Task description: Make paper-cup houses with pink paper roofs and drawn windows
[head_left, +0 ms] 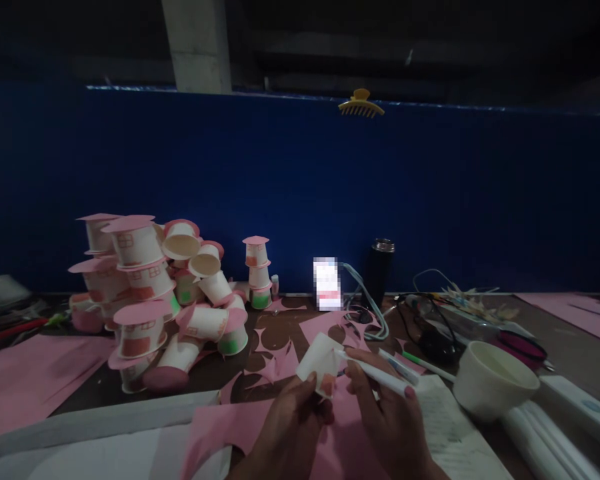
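Note:
My left hand (291,421) is closed around a small white paper cup (316,357) tilted on its side. A reddish-orange patch of colour shows on the cup near my fingers. My right hand (393,420) grips a white marker pen (383,377), its tip close to the cup's wall; I cannot tell whether it touches. Beneath both hands lies pink paper (347,440) with round cut-outs. To the left, several finished-looking paper cups (139,245) with pink disc roofs and drawn windows are piled up, and a small stack of cups (259,275) stands beside them.
Pink paper scraps (275,367) litter the table's middle. A lit phone (327,285) leans near the blue partition (300,173), with a cable and a black bottle (379,270) beside it. On the right are a large white cup (495,383), a green pen (427,365) and a printed sheet (455,427).

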### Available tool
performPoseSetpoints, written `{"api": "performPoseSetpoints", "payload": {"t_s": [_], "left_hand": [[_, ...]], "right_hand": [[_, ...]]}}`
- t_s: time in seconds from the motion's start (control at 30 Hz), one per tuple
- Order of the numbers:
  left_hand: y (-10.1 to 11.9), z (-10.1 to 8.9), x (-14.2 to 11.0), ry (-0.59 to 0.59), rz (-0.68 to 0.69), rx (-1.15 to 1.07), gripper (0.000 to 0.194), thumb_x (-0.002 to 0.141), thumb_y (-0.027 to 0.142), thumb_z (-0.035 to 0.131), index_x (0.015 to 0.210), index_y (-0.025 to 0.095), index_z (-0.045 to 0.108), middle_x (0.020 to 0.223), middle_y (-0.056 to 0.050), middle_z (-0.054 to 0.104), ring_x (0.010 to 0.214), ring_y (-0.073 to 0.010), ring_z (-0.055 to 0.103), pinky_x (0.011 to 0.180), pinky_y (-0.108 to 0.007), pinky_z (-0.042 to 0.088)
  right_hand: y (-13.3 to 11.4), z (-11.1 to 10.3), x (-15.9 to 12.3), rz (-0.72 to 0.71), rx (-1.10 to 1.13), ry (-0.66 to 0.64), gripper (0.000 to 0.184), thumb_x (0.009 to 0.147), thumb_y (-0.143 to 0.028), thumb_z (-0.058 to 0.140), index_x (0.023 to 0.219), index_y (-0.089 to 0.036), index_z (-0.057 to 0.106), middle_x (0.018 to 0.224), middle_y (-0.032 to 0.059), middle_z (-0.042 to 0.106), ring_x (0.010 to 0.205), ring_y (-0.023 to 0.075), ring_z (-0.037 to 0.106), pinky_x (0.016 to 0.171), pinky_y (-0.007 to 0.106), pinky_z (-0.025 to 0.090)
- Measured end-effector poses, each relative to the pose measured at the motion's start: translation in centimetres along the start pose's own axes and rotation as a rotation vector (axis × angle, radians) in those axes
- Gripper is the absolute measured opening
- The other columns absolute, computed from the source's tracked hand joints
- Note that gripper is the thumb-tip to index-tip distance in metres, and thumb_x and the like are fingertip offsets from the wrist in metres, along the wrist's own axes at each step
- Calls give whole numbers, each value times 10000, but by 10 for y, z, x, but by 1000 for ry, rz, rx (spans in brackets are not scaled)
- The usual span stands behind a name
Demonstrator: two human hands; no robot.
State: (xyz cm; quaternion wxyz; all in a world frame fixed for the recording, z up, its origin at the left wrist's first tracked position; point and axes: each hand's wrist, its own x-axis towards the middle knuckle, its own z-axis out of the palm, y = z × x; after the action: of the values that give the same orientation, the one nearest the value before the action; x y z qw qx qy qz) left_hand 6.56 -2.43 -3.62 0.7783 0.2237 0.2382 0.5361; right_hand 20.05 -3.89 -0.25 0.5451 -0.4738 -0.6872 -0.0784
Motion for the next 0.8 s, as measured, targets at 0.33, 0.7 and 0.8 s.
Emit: {"api": "performPoseSetpoints", "payload": {"t_s": [0.33,0.7,0.8], "left_hand": [[-2,-4,2,6,-14,-22,144,786,244,621,803,101,625,740,-52,611,609,-131,523,604,-287,379],[0,-1,0,17,-8,-8,152,784,252,617,767,102,620,718,-54,609,598,-143,528,607,-300,383],[0,-2,1,33,-17,-4,156,781,265,624,780,109,619,704,-49,608,588,-141,527,605,-298,382]], "right_hand": [[3,2,-4,36,13,-34,195,908,-289,487,966,-196,649,936,73,722,764,188,703,789,317,558],[2,2,-2,-23,15,-1,187,899,-274,497,919,-188,663,890,71,724,780,184,698,774,295,561],[3,2,-3,-14,2,-24,207,905,-285,484,948,-184,660,859,71,723,749,182,696,780,301,559]]}}
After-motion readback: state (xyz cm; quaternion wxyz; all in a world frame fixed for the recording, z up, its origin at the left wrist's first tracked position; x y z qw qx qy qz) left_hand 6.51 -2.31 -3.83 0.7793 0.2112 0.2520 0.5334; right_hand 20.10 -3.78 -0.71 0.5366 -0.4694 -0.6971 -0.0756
